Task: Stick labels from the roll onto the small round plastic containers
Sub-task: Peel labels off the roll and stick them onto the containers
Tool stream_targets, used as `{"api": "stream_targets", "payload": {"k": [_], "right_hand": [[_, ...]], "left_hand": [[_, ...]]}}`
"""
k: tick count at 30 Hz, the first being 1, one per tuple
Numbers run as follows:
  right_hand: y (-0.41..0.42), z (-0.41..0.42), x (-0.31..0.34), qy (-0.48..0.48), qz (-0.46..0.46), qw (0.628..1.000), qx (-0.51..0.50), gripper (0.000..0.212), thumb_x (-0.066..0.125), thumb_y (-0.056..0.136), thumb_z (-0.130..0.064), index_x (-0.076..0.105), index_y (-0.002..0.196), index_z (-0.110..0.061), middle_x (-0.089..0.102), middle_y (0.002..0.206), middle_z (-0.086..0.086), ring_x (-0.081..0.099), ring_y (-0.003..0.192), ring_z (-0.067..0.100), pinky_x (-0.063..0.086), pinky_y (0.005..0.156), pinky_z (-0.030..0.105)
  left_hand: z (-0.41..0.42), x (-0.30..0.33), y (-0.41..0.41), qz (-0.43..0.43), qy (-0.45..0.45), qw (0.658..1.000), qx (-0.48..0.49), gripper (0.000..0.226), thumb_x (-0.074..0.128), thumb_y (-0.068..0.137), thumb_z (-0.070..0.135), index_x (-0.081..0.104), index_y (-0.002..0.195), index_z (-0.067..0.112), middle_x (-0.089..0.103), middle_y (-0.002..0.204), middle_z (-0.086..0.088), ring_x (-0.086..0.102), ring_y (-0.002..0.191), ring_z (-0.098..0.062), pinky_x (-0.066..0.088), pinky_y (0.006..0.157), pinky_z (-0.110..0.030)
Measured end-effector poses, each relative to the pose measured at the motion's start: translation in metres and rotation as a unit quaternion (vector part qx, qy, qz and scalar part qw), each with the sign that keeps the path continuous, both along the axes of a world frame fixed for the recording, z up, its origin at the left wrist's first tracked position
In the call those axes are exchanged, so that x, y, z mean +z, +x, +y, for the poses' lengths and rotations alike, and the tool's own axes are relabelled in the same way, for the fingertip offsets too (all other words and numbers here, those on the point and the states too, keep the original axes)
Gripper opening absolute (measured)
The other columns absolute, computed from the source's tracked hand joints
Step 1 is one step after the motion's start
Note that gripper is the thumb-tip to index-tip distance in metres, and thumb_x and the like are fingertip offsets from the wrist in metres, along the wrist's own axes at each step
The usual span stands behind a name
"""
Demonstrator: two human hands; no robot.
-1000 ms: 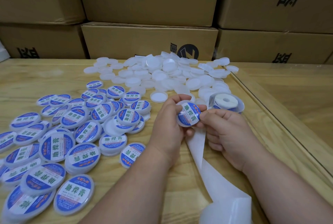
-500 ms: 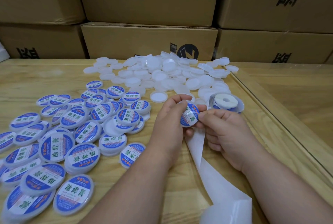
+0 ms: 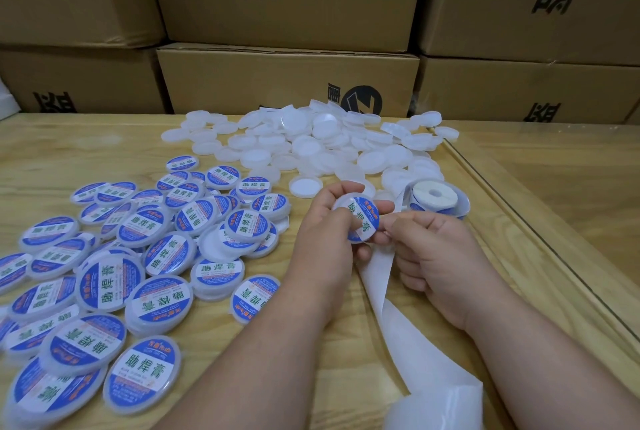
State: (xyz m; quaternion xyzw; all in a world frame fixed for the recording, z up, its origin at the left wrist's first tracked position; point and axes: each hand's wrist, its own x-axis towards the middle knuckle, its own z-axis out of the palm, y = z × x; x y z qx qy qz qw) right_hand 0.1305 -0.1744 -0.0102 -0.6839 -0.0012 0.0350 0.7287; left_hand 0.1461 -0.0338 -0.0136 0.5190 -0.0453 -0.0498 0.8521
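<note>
while left hand (image 3: 323, 239) grips labelled container (image 3: 358, 220), right hand (image 3: 429, 249) pinches its edge; container contents unseen.

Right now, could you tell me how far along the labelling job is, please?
Done: a big spread of labelled containers at the left. In hand: the left hand holds one container with its label on, the right hand touching it. Left: the bare containers piled behind; the roll still holds labels.
</note>
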Motion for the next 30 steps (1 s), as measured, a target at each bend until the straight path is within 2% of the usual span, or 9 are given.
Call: {"api": "stream_targets", "payload": {"k": [5,9,12,14,16,19,24,27,30], "right_hand": [[0.000,0.000,0.001,0.022,-0.003,1.000,-0.003,0.024,0.064,0.078,-0.027,0.081,0.090,-0.016,0.026,0.053,-0.004,0.020,0.044,0.011,0.017,0.043,0.023],[0.001,-0.003,-0.001,0.080,0.003,0.997,-0.021,0.020,0.060,0.093,-0.016,0.077,0.101,-0.010,0.025,0.052,-0.003,0.020,0.040,0.009,0.019,0.040,0.020],[0.002,-0.003,-0.001,0.095,0.002,0.995,-0.029,0.022,0.052,0.099,-0.010,0.075,0.102,-0.009,0.025,0.051,-0.003,0.020,0.039,0.009,0.019,0.038,0.020],[0.001,-0.003,0.000,0.096,0.002,0.995,-0.031,0.022,0.052,0.099,-0.009,0.074,0.097,-0.010,0.026,0.051,-0.003,0.020,0.039,0.009,0.018,0.039,0.020],[0.001,-0.002,0.001,0.094,0.002,0.995,-0.033,0.022,0.052,0.099,-0.008,0.073,0.095,-0.011,0.026,0.051,-0.003,0.019,0.039,0.009,0.018,0.039,0.020],[0.001,-0.002,0.002,0.092,0.004,0.995,-0.036,0.022,0.052,0.099,-0.008,0.073,0.092,-0.012,0.025,0.050,-0.003,0.019,0.039,0.009,0.019,0.038,0.020],[0.000,-0.001,0.003,0.093,0.003,0.995,-0.043,0.020,0.052,0.099,-0.008,0.071,0.094,-0.009,0.025,0.049,-0.004,0.020,0.039,0.009,0.018,0.038,0.020],[0.000,-0.002,0.003,0.092,0.003,0.995,-0.042,0.020,0.051,0.099,-0.007,0.070,0.095,-0.008,0.025,0.050,-0.004,0.020,0.039,0.009,0.019,0.038,0.020],[0.000,-0.002,0.003,0.090,0.001,0.995,-0.039,0.020,0.051,0.099,-0.007,0.070,0.097,-0.007,0.025,0.050,-0.004,0.020,0.039,0.009,0.019,0.038,0.020]], "left_hand": [[0.001,-0.001,0.002,0.017,-0.007,0.999,0.041,0.043,0.045,0.075,0.000,0.057,0.111,0.021,0.078,0.100,-0.009,0.065,0.064,-0.020,0.038,0.047,-0.024],[0.003,-0.003,0.004,0.004,-0.009,0.997,0.075,0.037,0.066,0.090,0.000,0.056,0.115,0.025,0.078,0.101,-0.002,0.064,0.062,-0.013,0.043,0.048,-0.021],[0.005,0.000,0.004,0.024,-0.019,0.996,0.089,0.027,0.074,0.092,0.019,0.062,0.115,0.024,0.079,0.095,0.000,0.067,0.063,-0.013,0.043,0.047,-0.020],[0.006,0.003,0.003,0.044,-0.010,0.995,0.089,0.023,0.061,0.099,0.040,0.064,0.114,0.022,0.079,0.096,-0.002,0.066,0.056,-0.014,0.040,0.042,-0.020],[0.008,0.004,0.004,0.056,0.012,0.995,0.084,0.041,0.041,0.103,0.056,0.065,0.113,0.024,0.079,0.095,-0.005,0.052,0.039,-0.014,0.035,0.038,-0.020],[0.007,0.003,0.002,0.056,0.046,0.993,0.090,0.055,0.029,0.103,0.063,0.066,0.106,0.023,0.078,0.082,-0.010,0.034,0.031,-0.015,0.030,0.036,-0.019],[0.002,0.000,0.006,0.054,0.013,0.989,0.139,0.036,0.041,0.107,0.044,0.059,0.110,0.013,0.077,0.082,-0.004,0.043,0.043,-0.011,0.035,0.039,-0.020],[0.006,0.005,0.008,0.080,-0.123,0.980,0.134,0.009,0.057,0.103,0.019,0.061,0.110,0.015,0.078,0.091,-0.004,0.046,0.052,-0.009,0.043,0.046,-0.021],[0.016,0.009,0.012,0.112,-0.259,0.951,0.128,0.019,0.062,0.096,0.001,0.061,0.112,0.010,0.077,0.097,-0.007,0.049,0.057,-0.009,0.050,0.051,-0.021]]}}
